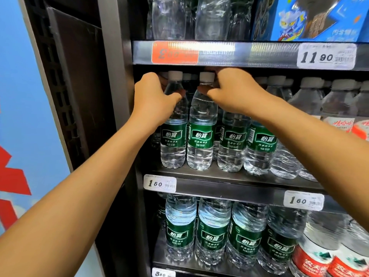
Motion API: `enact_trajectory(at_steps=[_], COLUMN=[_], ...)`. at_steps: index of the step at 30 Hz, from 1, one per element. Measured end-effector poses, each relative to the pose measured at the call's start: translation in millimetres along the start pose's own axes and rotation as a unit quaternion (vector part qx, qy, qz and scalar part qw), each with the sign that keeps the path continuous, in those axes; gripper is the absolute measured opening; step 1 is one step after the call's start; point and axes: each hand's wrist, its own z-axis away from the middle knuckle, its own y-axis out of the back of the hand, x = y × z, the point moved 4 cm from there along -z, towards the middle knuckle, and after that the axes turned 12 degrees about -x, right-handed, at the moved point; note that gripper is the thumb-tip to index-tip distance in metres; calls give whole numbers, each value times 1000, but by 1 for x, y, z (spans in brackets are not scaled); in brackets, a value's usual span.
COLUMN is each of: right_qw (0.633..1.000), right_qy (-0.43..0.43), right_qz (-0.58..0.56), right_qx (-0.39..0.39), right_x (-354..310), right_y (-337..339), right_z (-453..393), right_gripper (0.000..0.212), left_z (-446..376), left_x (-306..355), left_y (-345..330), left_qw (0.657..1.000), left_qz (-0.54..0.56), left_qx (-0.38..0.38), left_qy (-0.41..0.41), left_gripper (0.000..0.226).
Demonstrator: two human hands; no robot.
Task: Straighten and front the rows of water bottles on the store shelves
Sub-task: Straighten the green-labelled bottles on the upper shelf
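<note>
Small green-label water bottles stand in rows on the middle shelf [229, 177]. My left hand [153, 98] grips the neck of the leftmost front bottle [174, 134], fingers curled behind it below its white cap. My right hand [233, 90] grips the neck of the second front bottle [201, 136], thumb on the near side. Both bottles stand upright near the shelf's front edge. Two more green-label bottles [232, 140] stand to their right, partly under my right forearm.
Red-label bottles [339, 108] fill the middle shelf's right side. Larger green-label bottles [211, 232] line the lower shelf. Clear bottles [211, 17] and a blue box [311, 19] sit on the top shelf. A dark cabinet frame [111, 76] borders the left.
</note>
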Motion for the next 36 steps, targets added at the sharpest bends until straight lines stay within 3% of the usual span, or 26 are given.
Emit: enact_trajectory(at_steps=[8, 11, 18, 25, 30, 33, 36], right_qw=[1000, 1000, 999, 998, 993, 988, 985], right_qy=[2, -5, 2, 8, 22, 43, 65], right_qz=[0, -13, -18, -23, -38, -43, -93], right_qx=[15, 22, 37, 56, 106, 144, 132], right_x=[3, 0, 4, 2, -1, 2, 6], right_y=[0, -3, -6, -13, -5, 0, -5], right_z=[3, 1, 5, 8, 26, 48, 68], right_gripper=[41, 37, 41, 44, 49, 40, 43], left_z=[-1, 3, 3, 12, 29, 49, 76], left_x=[-1, 0, -3, 2, 7, 10, 13], left_y=[0, 0, -3, -1, 5, 12, 21], left_qw=[1000, 1000, 1000, 999, 999, 997, 994], left_qz=[5, -11, 17, 32, 29, 42, 79], left_qx=[-3, 1, 8, -3, -12, -16, -21], left_qy=[2, 11, 6, 26, -27, -58, -68], left_gripper=[35, 54, 38, 45, 33, 50, 44])
